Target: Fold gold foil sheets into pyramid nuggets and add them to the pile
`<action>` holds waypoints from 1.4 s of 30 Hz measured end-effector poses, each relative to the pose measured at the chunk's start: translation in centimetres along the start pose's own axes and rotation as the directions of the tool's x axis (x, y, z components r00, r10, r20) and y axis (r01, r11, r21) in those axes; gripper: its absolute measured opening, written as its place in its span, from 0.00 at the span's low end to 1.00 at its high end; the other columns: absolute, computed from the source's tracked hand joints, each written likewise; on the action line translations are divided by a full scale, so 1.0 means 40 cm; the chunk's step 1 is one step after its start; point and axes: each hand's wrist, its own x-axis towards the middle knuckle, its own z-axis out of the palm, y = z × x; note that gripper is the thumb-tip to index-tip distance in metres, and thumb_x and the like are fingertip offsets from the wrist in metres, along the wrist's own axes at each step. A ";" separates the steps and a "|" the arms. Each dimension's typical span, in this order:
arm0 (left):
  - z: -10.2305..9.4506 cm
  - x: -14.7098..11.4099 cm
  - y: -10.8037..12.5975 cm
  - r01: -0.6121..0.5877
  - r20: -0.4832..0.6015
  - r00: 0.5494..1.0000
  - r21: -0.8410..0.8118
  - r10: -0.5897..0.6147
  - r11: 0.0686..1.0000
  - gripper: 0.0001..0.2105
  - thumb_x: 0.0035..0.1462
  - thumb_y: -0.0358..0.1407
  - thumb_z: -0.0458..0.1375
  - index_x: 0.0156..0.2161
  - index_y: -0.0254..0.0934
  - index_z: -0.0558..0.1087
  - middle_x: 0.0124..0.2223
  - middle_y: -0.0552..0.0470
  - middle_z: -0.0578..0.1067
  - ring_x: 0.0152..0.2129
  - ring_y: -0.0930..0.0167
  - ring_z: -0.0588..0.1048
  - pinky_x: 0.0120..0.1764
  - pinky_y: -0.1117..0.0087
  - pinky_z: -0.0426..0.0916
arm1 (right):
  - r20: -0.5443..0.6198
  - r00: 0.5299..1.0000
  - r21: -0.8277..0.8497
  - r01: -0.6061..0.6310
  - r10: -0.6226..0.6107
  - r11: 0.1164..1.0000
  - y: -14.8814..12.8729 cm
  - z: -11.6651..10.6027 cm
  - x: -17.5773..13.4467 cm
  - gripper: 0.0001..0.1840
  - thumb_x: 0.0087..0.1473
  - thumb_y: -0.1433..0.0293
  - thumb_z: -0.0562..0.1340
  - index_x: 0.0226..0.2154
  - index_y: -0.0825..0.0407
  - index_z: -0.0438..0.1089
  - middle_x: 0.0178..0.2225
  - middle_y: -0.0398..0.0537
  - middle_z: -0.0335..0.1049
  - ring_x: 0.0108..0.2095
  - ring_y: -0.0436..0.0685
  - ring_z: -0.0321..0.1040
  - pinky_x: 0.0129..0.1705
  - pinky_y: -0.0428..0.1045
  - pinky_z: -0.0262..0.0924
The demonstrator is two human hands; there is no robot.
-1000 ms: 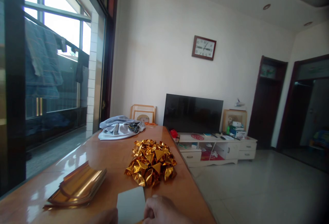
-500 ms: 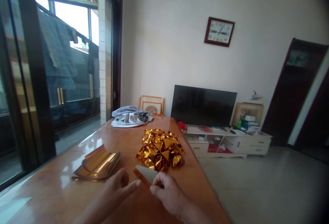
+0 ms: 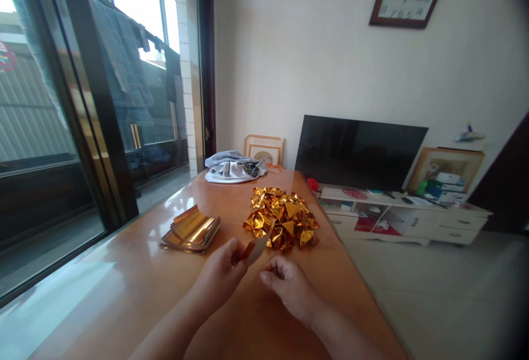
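My left hand point(image 3: 227, 272) pinches a sheet of gold foil paper point(image 3: 258, 250) between thumb and fingers. The sheet is partly folded, pale on the side facing me and gold at its edge. Just right of it, my right hand point(image 3: 289, 285) is loosely closed, thumb against curled fingers, with nothing visible in it. Beyond the hands lies a heap of folded gold foil pieces point(image 3: 285, 216). A stack of flat gold foil sheets point(image 3: 192, 230), curling at the edges, rests to the left.
All this lies on a shiny wooden table point(image 3: 136, 288). Crumpled grey-white cloth point(image 3: 233, 168) sits at its far end, near framed pictures point(image 3: 264, 148). A television point(image 3: 359, 153) stands on a white cabinet point(image 3: 438, 225) beyond the right edge. Glass doors point(image 3: 45, 128) line the left.
The foil sheet has passed from my right hand to my left. My right hand has come away from it. The view has shifted, so the surroundings appear further right in the picture.
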 end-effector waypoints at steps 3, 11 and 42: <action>-0.027 -0.005 0.023 -0.118 0.002 0.992 0.288 0.122 0.950 0.05 0.52 0.26 0.53 0.32 0.39 0.66 0.32 0.53 0.70 0.30 0.70 0.68 0.34 0.70 0.59 | -0.136 0.990 -0.074 0.031 -0.041 0.997 -0.002 -0.024 0.008 0.09 0.58 0.63 0.61 0.31 0.51 0.66 0.26 0.38 0.61 0.28 0.50 0.56 0.31 0.47 0.53; -0.005 -0.018 0.053 -0.259 0.334 0.935 0.413 0.119 0.873 0.05 0.53 0.26 0.54 0.30 0.38 0.69 0.34 0.50 0.72 0.33 0.68 0.70 0.34 0.71 0.59 | -0.051 0.933 -0.585 0.262 -0.357 0.768 -0.055 -0.059 -0.015 0.03 0.56 0.68 0.63 0.33 0.50 0.69 0.35 0.43 0.70 0.38 0.54 0.65 0.42 0.48 0.57; -0.022 -0.020 -0.014 0.045 0.439 0.870 0.383 -0.225 0.923 0.05 0.51 0.31 0.54 0.33 0.39 0.72 0.32 0.54 0.75 0.28 0.70 0.71 0.27 0.72 0.54 | 0.043 0.996 -0.563 0.085 -0.073 0.822 0.036 -0.050 0.015 0.03 0.53 0.72 0.61 0.32 0.51 0.71 0.30 0.41 0.72 0.30 0.51 0.66 0.31 0.45 0.55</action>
